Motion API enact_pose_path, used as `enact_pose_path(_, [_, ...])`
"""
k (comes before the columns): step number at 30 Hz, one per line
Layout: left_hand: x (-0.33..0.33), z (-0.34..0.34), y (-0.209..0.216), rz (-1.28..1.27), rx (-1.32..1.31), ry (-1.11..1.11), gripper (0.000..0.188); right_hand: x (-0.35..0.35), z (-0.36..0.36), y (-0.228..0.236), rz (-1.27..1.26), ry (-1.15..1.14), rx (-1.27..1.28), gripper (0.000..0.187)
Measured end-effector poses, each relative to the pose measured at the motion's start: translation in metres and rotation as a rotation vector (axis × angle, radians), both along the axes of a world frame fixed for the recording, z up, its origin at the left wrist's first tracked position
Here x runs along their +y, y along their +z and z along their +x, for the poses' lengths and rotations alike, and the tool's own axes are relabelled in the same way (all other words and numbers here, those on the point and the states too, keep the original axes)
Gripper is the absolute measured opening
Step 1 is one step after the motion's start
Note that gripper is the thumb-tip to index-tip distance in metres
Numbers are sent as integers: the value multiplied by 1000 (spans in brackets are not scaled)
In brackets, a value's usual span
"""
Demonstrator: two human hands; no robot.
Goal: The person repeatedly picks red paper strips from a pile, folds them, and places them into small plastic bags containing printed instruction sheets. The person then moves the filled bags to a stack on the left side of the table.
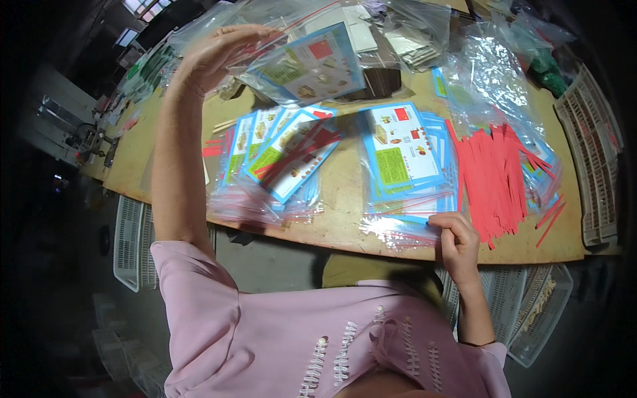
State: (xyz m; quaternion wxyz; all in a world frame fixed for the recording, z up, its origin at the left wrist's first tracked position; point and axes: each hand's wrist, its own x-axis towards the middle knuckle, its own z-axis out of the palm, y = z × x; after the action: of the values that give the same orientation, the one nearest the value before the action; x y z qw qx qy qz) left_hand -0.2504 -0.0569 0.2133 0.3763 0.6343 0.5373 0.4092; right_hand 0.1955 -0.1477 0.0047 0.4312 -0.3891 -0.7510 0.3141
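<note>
Left hand [229,56] up at far left side of table [342,212], fingers pinching left end of clear bag [318,69] with blue-edged card inside; bag is above table, beyond the card piles, long axis roughly left-right, right end tipped slightly up. Right hand [458,239] curled at near edge of right card pile [405,152]; can't tell if it grips. That pile's long axis points away from body, far end leaning left. Red strips [491,186] just right of it.
</note>
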Motion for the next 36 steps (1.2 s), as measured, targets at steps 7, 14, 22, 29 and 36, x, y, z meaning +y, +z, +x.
enact_pose_path(7, [-13,-9,5,-5,162,176,31,0,-9,-4,-14,30,0,27])
enact_pose_path(14, [-47,-4,-16,578,667,502,24,3,-8,-5,68,18,-53,24])
enact_pose_path(22, [-123,27,-131,-310,682,67,18,31,29,-9,1,-242,-88,13])
enact_pose_path(29, [-104,72,-129,-96,631,127,23,96,83,-18,277,-691,-740,34])
enact_pose_path(36, [-56,176,-134,198,465,-235,16,112,85,-29,240,-696,-814,29])
